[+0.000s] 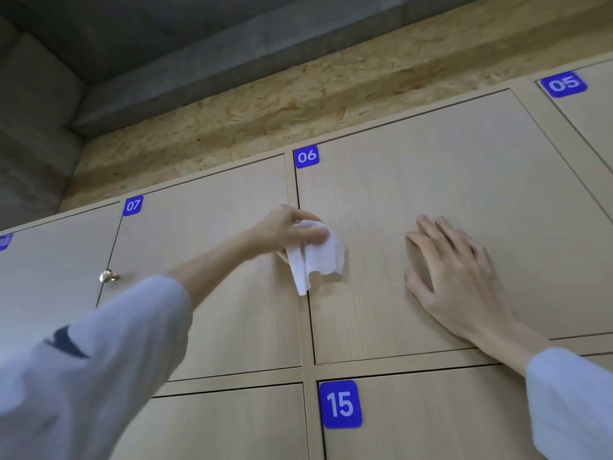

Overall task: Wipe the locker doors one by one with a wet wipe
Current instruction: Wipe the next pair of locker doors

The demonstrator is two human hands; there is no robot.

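Pale locker door 06 (431, 194): left hand (285, 227) pinches crumpled white wipe (318, 257); right hand (454, 277) flat.

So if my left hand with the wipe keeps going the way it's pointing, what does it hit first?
Your left hand points right across door 06. The first thing in line looks like your right hand, lying flat on that door, though it sits slightly lower.

A band of chipboard (265, 104) ran above the cabinets from nine to two o'clock; grey concrete ceiling (166, 38) filled eleven o'clock, dimly lit.
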